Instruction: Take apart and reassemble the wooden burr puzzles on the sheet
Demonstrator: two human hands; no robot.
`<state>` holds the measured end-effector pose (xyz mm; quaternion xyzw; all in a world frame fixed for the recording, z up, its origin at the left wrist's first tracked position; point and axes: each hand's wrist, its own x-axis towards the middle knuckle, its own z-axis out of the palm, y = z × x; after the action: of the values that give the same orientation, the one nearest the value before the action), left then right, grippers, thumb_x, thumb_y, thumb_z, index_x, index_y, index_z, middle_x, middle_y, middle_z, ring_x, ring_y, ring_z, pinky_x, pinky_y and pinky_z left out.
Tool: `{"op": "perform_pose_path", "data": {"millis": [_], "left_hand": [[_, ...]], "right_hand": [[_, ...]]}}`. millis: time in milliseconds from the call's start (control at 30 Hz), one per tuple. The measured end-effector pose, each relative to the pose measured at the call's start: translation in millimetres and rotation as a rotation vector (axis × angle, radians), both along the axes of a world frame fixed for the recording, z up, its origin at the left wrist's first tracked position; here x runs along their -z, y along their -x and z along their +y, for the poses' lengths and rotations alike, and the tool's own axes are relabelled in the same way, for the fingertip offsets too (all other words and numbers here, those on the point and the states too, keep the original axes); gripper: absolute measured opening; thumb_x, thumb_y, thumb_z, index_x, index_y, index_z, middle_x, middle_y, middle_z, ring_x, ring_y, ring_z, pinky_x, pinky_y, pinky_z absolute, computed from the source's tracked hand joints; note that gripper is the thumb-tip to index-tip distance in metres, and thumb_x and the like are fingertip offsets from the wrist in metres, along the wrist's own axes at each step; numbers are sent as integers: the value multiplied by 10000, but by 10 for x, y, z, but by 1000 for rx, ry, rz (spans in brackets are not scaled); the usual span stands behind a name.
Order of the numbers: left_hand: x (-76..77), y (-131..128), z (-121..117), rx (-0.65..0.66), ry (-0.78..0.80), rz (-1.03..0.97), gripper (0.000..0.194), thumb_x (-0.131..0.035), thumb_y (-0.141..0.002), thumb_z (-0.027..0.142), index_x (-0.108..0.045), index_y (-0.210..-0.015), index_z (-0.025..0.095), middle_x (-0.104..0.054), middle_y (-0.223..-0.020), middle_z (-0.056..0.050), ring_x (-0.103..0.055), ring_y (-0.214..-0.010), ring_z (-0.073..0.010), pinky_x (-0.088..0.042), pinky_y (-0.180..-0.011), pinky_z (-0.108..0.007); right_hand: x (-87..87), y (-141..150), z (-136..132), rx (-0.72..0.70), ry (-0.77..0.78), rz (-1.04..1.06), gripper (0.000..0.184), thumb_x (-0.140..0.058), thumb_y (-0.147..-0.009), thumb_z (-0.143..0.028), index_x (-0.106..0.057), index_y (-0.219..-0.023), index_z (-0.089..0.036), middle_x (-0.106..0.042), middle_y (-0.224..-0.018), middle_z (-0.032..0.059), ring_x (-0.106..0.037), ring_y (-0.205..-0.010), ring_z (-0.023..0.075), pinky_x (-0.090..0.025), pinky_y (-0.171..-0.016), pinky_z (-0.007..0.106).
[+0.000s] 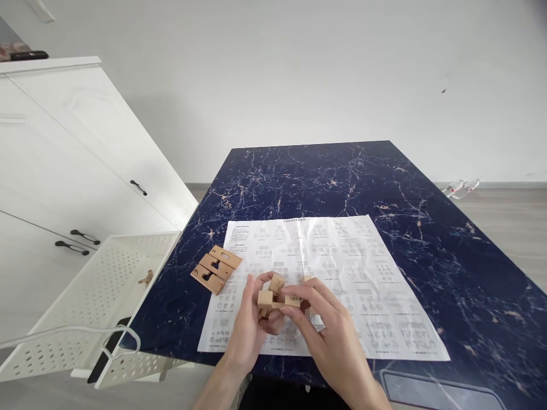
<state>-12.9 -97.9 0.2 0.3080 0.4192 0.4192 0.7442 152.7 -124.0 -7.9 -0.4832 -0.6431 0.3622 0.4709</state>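
My left hand [248,327] curls around several small wooden cube-shaped puzzle pieces [265,299], held above a printed paper sheet [342,267]. Between the thumb and fingers of my right hand [335,324] is a wooden puzzle piece [293,300] with a dark mark on its face. It touches or nearly touches the pieces in my left hand; whether they are joined I cannot tell. Partly hidden behind my right hand, another pale wooden piece [307,278] shows over the sheet. Rows of small diagrams cover the paper.
Flat wooden boards [217,267] with cut-outs and numbers lie at the sheet's left edge on the dark blue marbled table [307,176]. Left of the table stands a white perforated cart [141,250] holding a small wooden piece [146,278] and a white cable [77,328].
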Motion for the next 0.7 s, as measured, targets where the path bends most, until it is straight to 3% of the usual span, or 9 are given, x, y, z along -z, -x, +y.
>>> {"op": "perform_pose_path", "data": {"millis": [267,467,567,700], "left_hand": [[60,12,-26,30,8,14,788,-432,-936,923,-578,-1234,208,-295,-635,87,-162,-584,-117,-230,-559,-246],[83,19,-58,23,-49,99,815,-406,-933,935,-580,-1290,224,-382,-724,53,-223,-601,-118,-257,-569,-264],[54,24,-64,92,-95,134,833,-353,-949,933,-601,-1274,206,-345,-688,59,-220,-603,-128,-261,-590,-287],[39,50,-98,119,-96,250,840,-368,-931,944,-648,-1166,189,-376,-681,42,-284,-618,-151,-302,-595,-312]], "right_hand": [[66,152,-6,183,-72,-71,106,-639,-1090,-341,-650,-1161,-263,-684,-915,24,-663,-736,189,-562,-655,299],[85,202,-39,246,14,-67,212,-635,-1087,-438,-676,-1199,-263,-758,-1062,79,-676,-746,209,-568,-656,328],[47,157,-13,222,35,-49,244,-644,-1081,-438,-693,-1253,-271,-756,-1054,77,-673,-743,207,-592,-670,332],[-57,67,49,66,170,25,312,-608,-1095,-442,-721,-1348,-299,-730,-1068,75,-685,-786,206,-613,-711,335]]}}
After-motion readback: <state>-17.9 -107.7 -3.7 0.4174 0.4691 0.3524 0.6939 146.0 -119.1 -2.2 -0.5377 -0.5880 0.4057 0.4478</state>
